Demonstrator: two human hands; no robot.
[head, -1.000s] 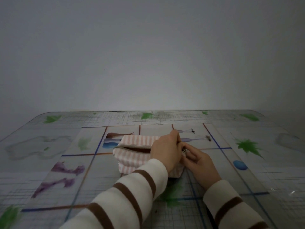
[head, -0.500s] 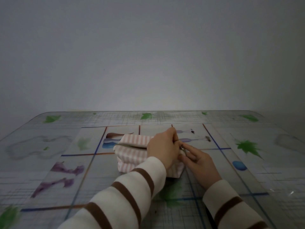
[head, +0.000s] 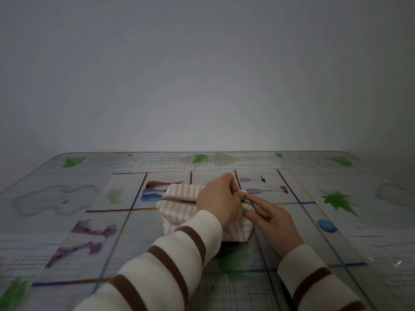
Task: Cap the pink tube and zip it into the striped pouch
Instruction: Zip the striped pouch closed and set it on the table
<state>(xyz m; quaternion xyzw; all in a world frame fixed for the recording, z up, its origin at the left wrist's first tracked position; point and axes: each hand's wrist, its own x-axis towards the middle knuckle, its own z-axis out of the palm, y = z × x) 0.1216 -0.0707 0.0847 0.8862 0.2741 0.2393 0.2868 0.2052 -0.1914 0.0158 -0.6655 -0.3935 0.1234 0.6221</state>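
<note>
Wide patterned table (head: pixel 67 221), bare but for one item at centre. Striped pouch (head: pixel 179 209) standing there, zip line along its top looking closed on the visible left stretch. Left hand (head: pixel 219 204) curled over the pouch's right end, pinching the fabric. Right hand (head: pixel 272 217) just beside it, fingers nipped on the zipper pull (head: pixel 247 200). Pink tube nowhere visible, presumably inside. Zipping step, likely near its end; next, seat the slider fully, then release.
</note>
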